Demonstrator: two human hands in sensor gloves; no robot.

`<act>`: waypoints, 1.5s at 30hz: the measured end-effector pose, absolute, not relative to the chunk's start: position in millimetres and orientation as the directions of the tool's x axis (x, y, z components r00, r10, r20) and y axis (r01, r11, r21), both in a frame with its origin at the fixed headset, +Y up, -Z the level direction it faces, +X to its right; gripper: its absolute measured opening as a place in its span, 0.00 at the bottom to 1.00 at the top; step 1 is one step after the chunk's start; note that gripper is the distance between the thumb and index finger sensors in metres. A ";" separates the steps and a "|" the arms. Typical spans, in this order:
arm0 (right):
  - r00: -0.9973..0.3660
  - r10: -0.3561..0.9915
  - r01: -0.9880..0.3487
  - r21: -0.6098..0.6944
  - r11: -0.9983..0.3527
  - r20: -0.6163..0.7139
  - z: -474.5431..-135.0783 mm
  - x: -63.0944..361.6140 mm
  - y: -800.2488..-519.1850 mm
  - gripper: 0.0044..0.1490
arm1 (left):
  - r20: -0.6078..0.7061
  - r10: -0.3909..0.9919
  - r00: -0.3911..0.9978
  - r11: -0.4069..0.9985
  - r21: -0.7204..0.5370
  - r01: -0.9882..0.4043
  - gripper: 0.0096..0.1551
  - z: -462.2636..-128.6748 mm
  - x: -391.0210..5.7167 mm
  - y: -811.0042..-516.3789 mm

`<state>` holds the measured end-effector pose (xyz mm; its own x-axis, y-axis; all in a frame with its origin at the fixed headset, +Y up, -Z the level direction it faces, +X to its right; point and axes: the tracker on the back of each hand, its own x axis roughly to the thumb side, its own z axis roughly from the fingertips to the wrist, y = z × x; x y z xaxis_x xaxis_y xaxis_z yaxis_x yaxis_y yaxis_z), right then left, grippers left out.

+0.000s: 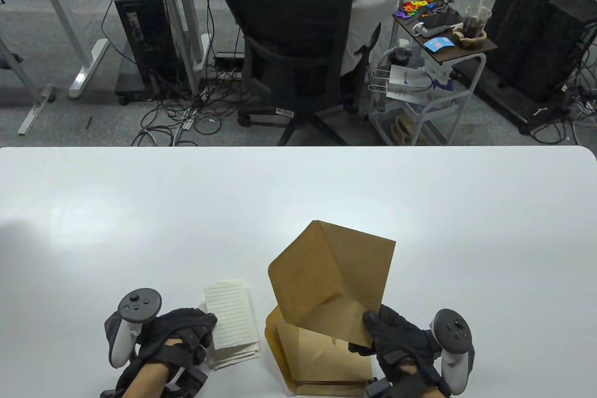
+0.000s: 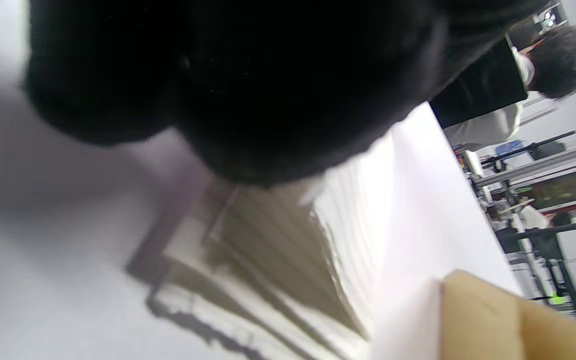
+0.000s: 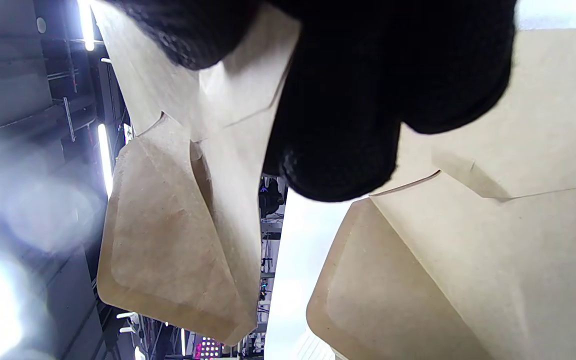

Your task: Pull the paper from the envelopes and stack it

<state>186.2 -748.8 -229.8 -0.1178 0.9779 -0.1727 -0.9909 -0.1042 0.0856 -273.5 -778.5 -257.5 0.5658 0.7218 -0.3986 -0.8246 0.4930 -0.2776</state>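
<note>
Left hand (image 1: 179, 330) down at seven o'clock, fingers curled onto the near edge of the lined paper stack (image 1: 232, 318), pressing it flat; closed grip or mere rest, cannot tell. Right hand (image 1: 396, 339) at five o'clock, pinching the lower corner of a brown envelope (image 1: 333, 276), lifted and tilted toward twelve, flap hanging open. Another envelope (image 1: 322, 363) flat beneath, at six o'clock on the white table (image 1: 298, 192). Light, thin kraft paper, likely floppy and quick to crease; best held at a corner or along the edge. Loose sheets probably slippery, prone to fanning out, so squared from the sides
</note>
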 end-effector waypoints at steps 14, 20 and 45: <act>-0.167 0.965 -0.983 0.106 -0.148 -0.204 -230.1 189.0 -747.9 0.29 | -0.392 0.682 0.618 0.648 -0.070 -0.759 0.33 -246.6 -298.4 -749.0; -0.168 0.961 -0.983 0.112 -0.147 -0.219 -231.1 189.9 -748.2 0.29 | -0.152 0.726 0.671 0.687 0.202 -0.698 0.38 -240.5 -317.6 -710.1; -0.265 0.930 -0.960 0.154 -0.232 -0.253 -231.1 183.6 -752.0 0.29 | -0.109 0.103 0.989 0.992 0.085 -0.094 0.65 -257.5 -348.9 -741.2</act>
<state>183.6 -752.0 -231.1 -0.2651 0.9304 -0.2532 -0.9605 -0.2317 0.1545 -348.9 -741.2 -257.5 0.9887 0.1027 -0.1088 -0.0937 0.9919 0.0854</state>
